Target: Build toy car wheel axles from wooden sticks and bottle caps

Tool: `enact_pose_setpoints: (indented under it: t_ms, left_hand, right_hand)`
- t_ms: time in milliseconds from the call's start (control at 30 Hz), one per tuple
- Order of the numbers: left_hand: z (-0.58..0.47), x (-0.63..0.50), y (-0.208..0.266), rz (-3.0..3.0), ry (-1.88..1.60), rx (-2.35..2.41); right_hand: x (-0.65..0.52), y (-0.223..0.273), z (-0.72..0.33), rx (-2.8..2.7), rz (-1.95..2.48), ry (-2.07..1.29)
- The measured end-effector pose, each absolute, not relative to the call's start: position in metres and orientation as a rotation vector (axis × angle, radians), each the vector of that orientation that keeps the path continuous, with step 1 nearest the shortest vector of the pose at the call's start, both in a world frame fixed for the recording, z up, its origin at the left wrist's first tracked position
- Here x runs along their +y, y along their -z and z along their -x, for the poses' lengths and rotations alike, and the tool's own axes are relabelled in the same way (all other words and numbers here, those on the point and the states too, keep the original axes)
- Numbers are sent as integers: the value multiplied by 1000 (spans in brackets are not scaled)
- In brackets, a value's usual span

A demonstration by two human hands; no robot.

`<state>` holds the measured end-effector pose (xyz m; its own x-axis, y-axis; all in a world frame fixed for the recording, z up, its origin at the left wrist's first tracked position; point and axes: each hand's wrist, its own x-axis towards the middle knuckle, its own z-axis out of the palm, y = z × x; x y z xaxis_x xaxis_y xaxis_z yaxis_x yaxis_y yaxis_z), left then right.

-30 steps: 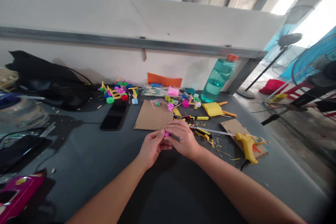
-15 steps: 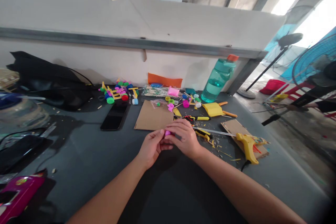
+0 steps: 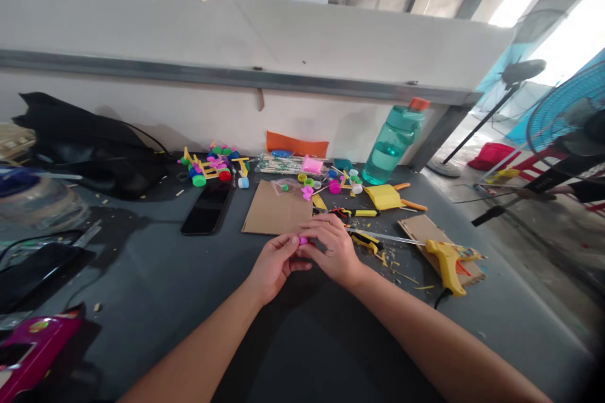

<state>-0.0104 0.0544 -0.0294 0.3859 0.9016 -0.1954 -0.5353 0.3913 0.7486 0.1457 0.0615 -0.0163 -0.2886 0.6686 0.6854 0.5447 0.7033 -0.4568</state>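
Just in front of the cardboard sheet (image 3: pixel 274 209), my two hands meet over the table. Between their fingertips shows a small purple lump (image 3: pixel 303 240), soft-looking like modelling clay and mostly covered. My left hand (image 3: pixel 275 264) pinches it from the left with thumb and fingers. From the right, the curled fingers of my right hand (image 3: pixel 333 249) close over it. Behind the right hand lie cutters with yellow-and-black handles (image 3: pixel 362 213) and a yellow-black craft knife (image 3: pixel 366 240). A yellow glue gun (image 3: pixel 444 261) rests further right, on a cardboard piece (image 3: pixel 418 230).
Several bottle caps (image 3: pixel 335 187) and a pink packet (image 3: pixel 312 165) lie at the back, near a teal water bottle (image 3: pixel 390 145). Small coloured stick models (image 3: pixel 210 167) stand behind a black phone (image 3: pixel 207 209). A yellow piece (image 3: pixel 384 197) lies right. A magenta object (image 3: pixel 40 346) sits front left.
My left thumb has shifted slightly right over the purple lump, and less of the lump shows between the fingers. The things on the table have not moved.
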Motion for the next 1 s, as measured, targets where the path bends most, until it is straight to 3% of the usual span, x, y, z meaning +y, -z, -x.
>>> enact_pose_setpoints:
  t_ms: [1000]
  left_hand:
    - [7,53,27,-647,-1036,697]
  right_hand:
    - [61,17,-145,-2015,907,-183]
